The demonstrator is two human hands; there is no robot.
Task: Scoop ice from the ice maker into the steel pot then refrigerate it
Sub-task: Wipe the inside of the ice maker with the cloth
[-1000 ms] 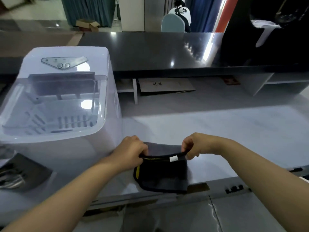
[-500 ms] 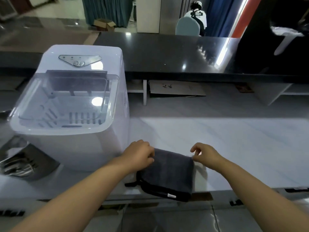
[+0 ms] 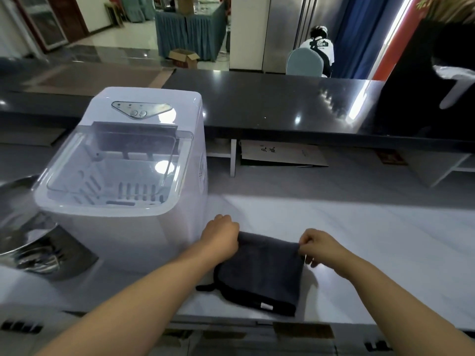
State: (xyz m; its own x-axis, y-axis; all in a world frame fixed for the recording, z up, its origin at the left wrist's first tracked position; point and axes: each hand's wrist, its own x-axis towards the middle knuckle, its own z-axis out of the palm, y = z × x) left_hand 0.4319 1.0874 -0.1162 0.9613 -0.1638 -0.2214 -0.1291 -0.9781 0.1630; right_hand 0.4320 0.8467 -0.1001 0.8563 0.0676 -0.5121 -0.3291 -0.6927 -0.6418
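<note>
Curled fingers of left hand (image 3: 221, 235) and right hand (image 3: 320, 247) grip cloth (image 3: 259, 273); pot (image 3: 23, 250) cropped.

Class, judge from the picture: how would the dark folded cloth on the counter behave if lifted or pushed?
Probably floppy: the cloth lies in soft folded layers, so it would likely drape if lifted where the right hand pinches its corner. Likely light, being only fabric. Pushed, it may bunch or slide on the glossy counter, not roll.

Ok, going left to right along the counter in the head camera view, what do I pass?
From the left: steel pot → ice maker → left hand → dark cloth → right hand. Each hand grips a far corner of the cloth.
</note>
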